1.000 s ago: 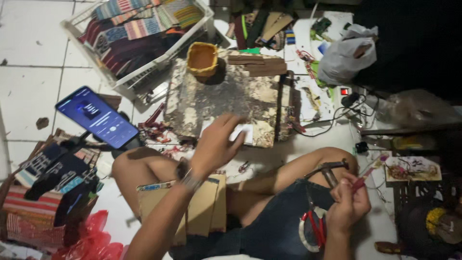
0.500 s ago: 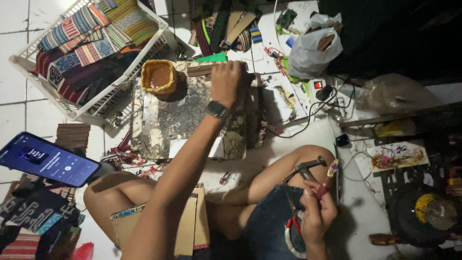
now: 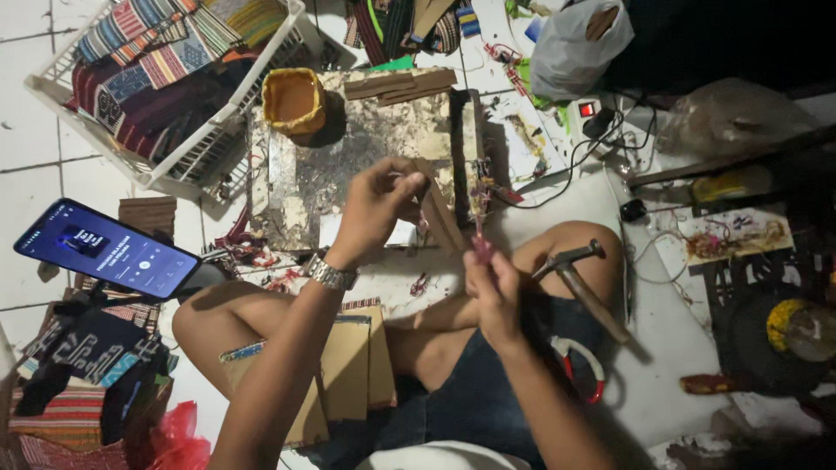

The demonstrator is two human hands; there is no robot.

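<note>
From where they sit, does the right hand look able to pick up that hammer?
Probably yes. The hammer lies across the thigh just beside the right hand, with nothing between them. But that hand already pinches a thin pink tool, which it would likely need to drop first.

Flat brown wooden strip (image 3: 440,213) tilted, pinched above board; thin pink-handled tool (image 3: 479,222) upright.

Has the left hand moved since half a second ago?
Yes. The left hand was up at the board's far edge beside the yellow cup; now it is back near the work board's near edge.
</note>
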